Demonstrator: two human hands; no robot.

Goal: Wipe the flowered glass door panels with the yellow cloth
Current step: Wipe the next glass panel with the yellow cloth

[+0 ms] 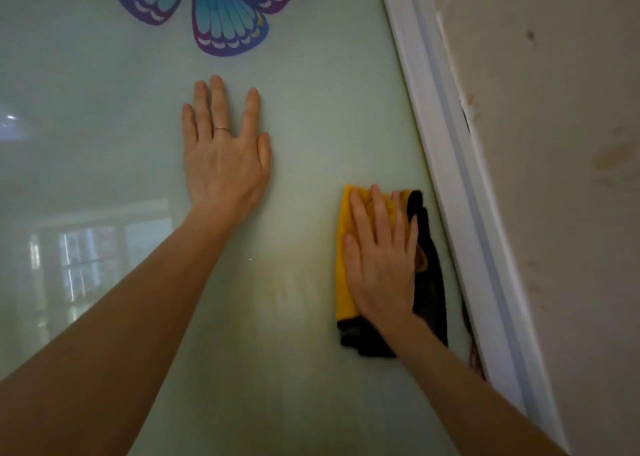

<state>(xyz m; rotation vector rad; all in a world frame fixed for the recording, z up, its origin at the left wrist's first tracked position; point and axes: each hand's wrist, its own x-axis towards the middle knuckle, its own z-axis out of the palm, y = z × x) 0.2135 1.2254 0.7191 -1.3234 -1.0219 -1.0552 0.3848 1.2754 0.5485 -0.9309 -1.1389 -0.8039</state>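
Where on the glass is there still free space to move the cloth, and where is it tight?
Free: between the flat left hand and the yellow-and-black cloth under the right hand, and below the blue butterfly sticker. Tight: between the cloth and the white door frame.

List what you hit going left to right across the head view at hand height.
Pale green glass door panel → left hand flat on the glass → yellow-and-black cloth → right hand pressing the cloth → white door frame strip → stained beige wall.
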